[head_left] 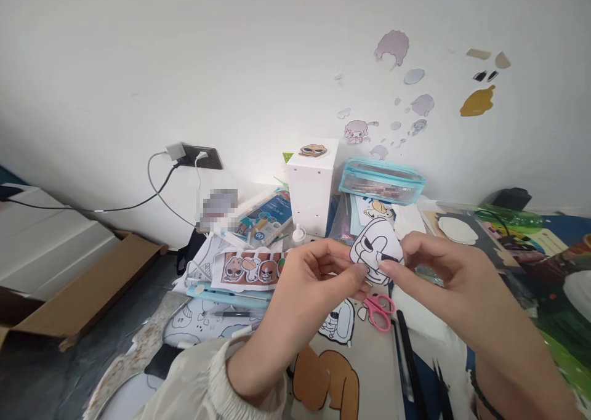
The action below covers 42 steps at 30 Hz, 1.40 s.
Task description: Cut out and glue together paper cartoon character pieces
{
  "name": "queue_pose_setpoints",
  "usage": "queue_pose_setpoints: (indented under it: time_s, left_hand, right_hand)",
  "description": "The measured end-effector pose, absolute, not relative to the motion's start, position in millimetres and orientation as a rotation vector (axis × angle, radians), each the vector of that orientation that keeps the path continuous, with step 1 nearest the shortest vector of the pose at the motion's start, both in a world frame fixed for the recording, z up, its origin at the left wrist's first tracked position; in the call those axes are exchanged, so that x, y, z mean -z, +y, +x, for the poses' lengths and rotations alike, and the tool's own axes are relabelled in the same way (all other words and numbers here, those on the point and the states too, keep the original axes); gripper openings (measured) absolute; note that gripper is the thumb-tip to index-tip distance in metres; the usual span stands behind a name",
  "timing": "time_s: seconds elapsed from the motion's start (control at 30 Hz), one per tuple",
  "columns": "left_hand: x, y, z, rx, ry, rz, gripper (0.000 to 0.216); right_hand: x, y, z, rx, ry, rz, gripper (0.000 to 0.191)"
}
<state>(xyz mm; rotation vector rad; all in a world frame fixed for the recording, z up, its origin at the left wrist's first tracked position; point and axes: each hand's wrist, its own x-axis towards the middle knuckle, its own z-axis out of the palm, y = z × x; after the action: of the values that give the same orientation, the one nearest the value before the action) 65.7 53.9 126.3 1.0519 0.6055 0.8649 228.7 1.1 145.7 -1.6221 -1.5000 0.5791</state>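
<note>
Between my two hands I hold up a white paper cutout [376, 241] with black line drawing of a cartoon face. My left hand [318, 278] pinches its lower left edge between thumb and fingers. On the other side my right hand [447, 278] grips the right edge, its thumb resting on the drawing. Just below lie pink-handled scissors [381, 312], partly covered by my fingers. A second line-drawn cutout [339, 321] and brown paper pieces [325, 380] rest on the grey board [376, 383] under my hands.
A white box [310, 192] and a clear blue-edged pencil case [382, 180] stand by the wall. Black tweezers [442, 389] lie at the right of the board. Printed character strips [247, 269] and a light-blue tool [231, 294] are at the left. A cardboard box [92, 284] sits lower left.
</note>
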Motion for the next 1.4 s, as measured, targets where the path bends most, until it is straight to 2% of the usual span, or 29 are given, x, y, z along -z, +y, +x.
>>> queue_pose_setpoints:
  time_s: [0.17, 0.37, 0.6, 0.93, 1.13, 1.4]
  left_hand:
    - [-127.6, 51.5, 65.7, -0.875, 0.615, 1.036, 0.010]
    - [-127.8, 52.5, 65.6, -0.850, 0.608, 1.045, 0.010]
    - [-129.5, 54.1, 63.9, -0.835, 0.585, 1.058, 0.018]
    - [-132.1, 52.0, 62.6, -0.816, 0.586, 1.075, 0.025]
    - [-130.9, 55.1, 62.4, -0.834, 0.608, 1.140, 0.014]
    - [-131.1, 57.0, 61.5, -0.788, 0.550, 1.074, 0.019]
  right_hand:
    - [-146.1, 2.9, 228.3, -0.705, -1.544, -1.603, 0.030]
    - [-146.5, 0.8, 226.0, -0.947, -1.422, -1.549, 0.024]
    - [-145.3, 1.5, 229.9, -1.048, -1.460, -1.483, 0.024]
    - [-146.9, 0.4, 232.1, -1.121, -1.487, -1.378, 0.025]
    - [-148.2, -1.3, 227.6, -1.069, -1.491, -1.404, 0.024]
    - [-149.4, 2.3, 230.9, -0.976, -1.727, -1.339, 0.024]
